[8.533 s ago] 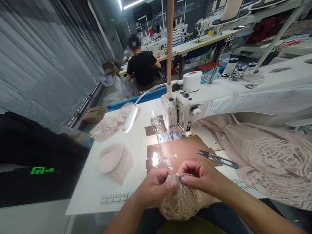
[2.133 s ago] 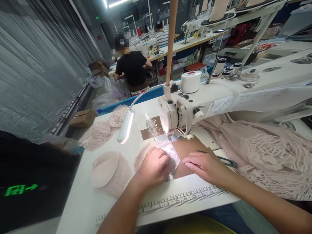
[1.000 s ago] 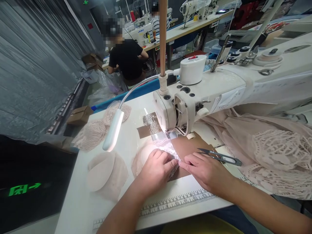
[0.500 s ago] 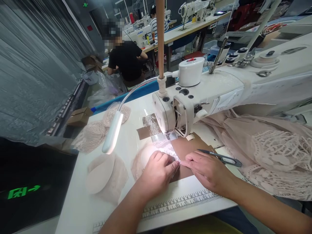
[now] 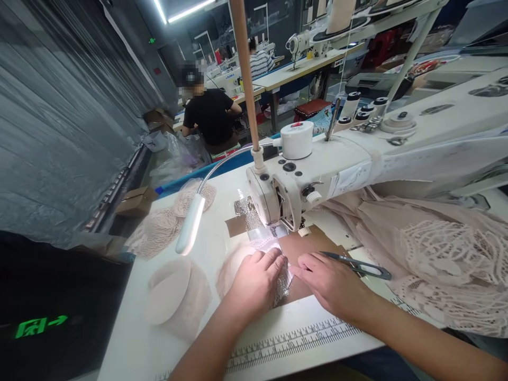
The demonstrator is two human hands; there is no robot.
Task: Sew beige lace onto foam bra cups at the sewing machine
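Note:
My left hand [image 5: 256, 283] lies flat, fingers stretched, pressing a pale lace piece [image 5: 282, 283] onto the sewing table just in front of the needle of the white sewing machine [image 5: 301, 177]. My right hand [image 5: 331, 280] rests flat beside it on the right, fingertips touching the lace edge over a brown patch [image 5: 313, 246]. The lace runs up under the presser foot [image 5: 278, 231]. Thread snips [image 5: 359, 265] lie just right of my right hand.
A gooseneck lamp [image 5: 190, 225] shines at the left. Padded cups [image 5: 170, 290] and lace cups [image 5: 159, 230] lie on the white table [image 5: 206, 338]. A heap of pale lace fabric [image 5: 444, 259] fills the right. A person in black [image 5: 210, 114] sits at another machine behind.
Earlier both hands bunched the lace near my lap; it now lies flat at the needle. In the last second the hands slid slightly toward the presser foot with the lace.

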